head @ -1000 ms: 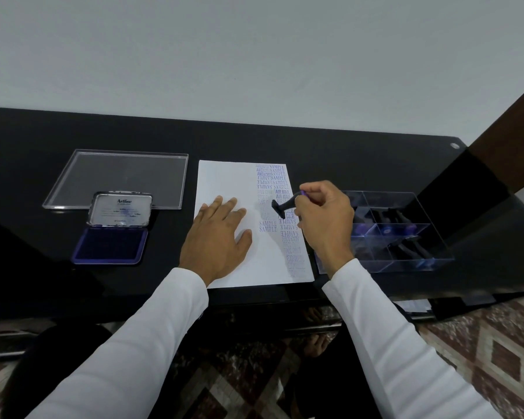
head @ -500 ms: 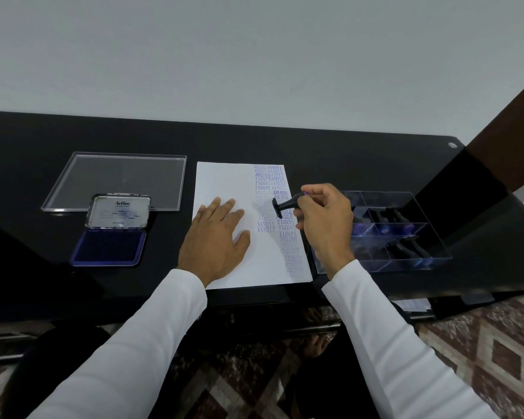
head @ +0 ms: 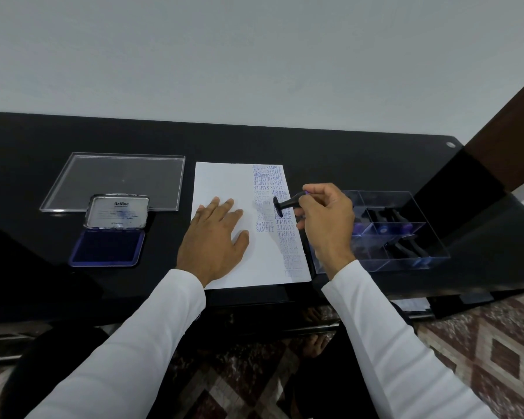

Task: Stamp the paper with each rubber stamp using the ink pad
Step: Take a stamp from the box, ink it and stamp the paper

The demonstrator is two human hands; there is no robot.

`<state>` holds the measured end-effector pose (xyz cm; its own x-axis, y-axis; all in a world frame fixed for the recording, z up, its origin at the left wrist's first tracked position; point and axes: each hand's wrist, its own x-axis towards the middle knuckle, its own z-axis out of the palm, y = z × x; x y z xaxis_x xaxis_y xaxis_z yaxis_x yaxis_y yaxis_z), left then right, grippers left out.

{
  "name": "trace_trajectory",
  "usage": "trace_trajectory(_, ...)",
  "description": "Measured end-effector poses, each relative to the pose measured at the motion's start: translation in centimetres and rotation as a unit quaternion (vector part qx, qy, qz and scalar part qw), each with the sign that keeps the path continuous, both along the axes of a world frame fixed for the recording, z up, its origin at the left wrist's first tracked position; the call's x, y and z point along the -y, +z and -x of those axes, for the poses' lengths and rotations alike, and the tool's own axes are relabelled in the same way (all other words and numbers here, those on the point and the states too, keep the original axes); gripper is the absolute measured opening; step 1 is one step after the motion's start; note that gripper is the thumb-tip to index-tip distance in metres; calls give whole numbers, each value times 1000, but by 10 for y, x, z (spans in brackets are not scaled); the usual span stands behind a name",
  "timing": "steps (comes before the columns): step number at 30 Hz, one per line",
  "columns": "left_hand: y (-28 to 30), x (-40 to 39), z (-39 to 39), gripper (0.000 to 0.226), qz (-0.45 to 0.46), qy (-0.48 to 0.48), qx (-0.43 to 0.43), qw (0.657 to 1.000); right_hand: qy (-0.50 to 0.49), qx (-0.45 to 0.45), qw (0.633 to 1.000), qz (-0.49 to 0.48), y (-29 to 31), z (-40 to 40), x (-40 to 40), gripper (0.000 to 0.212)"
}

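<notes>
Pinching a black-handled rubber stamp (head: 288, 204) in its fingers, the right hand (head: 327, 220) holds it tilted over the right side of the white paper sheet (head: 224, 182), among blue printed words. The left hand (head: 214, 240) lies flat, fingers straight, on the sheet. Left of it on the glossy black surface (head: 28, 176) sits the open blue ink pad (head: 108, 247); a clear compartmented box (head: 406, 237) of stamps stands right.

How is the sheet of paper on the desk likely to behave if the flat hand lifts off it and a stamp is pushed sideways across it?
The paper looks like one thin loose sheet, so it would probably slide or wrinkle on the glossy black desk. The left hand lies flat on it, likely to stop that. Picked up by an edge, it would probably droop.
</notes>
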<state>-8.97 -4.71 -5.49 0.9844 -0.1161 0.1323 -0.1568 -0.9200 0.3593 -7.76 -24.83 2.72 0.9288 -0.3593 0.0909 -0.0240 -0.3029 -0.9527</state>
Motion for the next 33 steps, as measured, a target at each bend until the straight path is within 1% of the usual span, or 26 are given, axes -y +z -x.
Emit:
trace_trajectory(6, 0, 0, 0, 58, -4, 2, -2, 1000, 3, -2, 1000, 9, -2, -1, 1, 14)
trace_trajectory(10, 1, 0, 1, 66, 1, 1, -3, 1000, 3, 2, 1000, 6, -2, 0, 1, 14)
trace_trajectory(13, 3, 1, 1, 68, 1, 1, -4, 1000, 5, 3, 1000, 4, -2, 0, 1, 14)
trace_trajectory(21, 5, 1, 0, 55, 5, -3, -4, 1000, 8, 4, 1000, 6, -2, 0, 0, 13)
trace_trajectory(26, 12, -2, 2, 57, 33, -2, -7, 999, 24, 8, 1000, 6, -1, 1, -7, 13)
trace_trajectory(33, 18, -36, 24, 57, 43, 25, 24, 998, 71, 3, 997, -16, -2, 2, -38, 15)
